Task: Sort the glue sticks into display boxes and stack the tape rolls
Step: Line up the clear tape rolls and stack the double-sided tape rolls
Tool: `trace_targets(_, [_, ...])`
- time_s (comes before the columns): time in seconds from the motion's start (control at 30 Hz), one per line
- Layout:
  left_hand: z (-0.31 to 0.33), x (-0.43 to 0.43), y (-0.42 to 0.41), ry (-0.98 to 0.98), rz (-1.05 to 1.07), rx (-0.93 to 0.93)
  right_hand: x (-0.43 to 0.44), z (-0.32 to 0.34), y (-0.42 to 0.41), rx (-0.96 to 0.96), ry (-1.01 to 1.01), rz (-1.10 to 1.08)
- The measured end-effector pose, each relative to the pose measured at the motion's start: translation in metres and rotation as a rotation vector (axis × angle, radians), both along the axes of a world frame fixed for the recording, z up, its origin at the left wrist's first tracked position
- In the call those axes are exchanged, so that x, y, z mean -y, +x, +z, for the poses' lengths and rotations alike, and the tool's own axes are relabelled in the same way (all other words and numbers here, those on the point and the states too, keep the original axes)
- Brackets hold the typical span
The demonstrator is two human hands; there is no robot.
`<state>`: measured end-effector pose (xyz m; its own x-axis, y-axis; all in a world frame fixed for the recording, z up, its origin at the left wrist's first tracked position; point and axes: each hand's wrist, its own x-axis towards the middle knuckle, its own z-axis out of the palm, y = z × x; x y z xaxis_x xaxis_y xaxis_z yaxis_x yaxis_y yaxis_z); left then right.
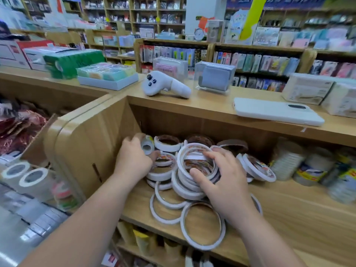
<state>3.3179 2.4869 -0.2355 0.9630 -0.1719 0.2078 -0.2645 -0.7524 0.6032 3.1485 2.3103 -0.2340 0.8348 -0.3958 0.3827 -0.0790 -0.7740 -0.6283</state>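
Observation:
Several thin white tape rolls (202, 226) lie piled on a wooden shelf (289, 214), some flat at the front, others leaning in loose stacks. My left hand (133, 158) is at the pile's back left, fingers closed around a small thick tape roll (147, 145). My right hand (225, 182) rests on top of a slanted stack, fingers and thumb gripping the top white roll (194, 160). Brown-cored rolls (167, 140) stand behind them. No glue sticks are in view.
A wooden side panel (86, 151) walls the shelf on the left. On the counter above lie a white controller (165, 85), a white phone (277, 112) and boxed goods. Plastic-wrapped items (317, 170) fill the shelf's right. Larger tape rolls (27, 176) sit lower left.

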Motion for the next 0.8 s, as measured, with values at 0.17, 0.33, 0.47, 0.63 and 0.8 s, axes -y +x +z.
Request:
trace_targets(0.17, [-0.006, -0.002, 0.017, -0.03, -0.058, 0.05, -0.005, -0.006, 0.002, 0.031, 0.039, -0.031])
trace_targets(0.33, [-0.008, -0.002, 0.023, -0.103, -0.085, 0.088, -0.004, -0.006, 0.003, 0.05, 0.04, -0.027])
trace_targets(0.47, [-0.009, 0.001, 0.027, -0.109, -0.105, 0.131, -0.004, -0.008, 0.003, 0.076, 0.049, -0.033])
trace_targets(0.63, [0.016, -0.009, 0.015, -0.164, -0.111, 0.226, -0.005, -0.01, 0.002, 0.097, 0.053, -0.045])
trace_targets(0.8, [0.048, -0.025, -0.025, -0.492, -0.218, 0.289, -0.004, -0.006, 0.0, 0.112, 0.059, -0.025])
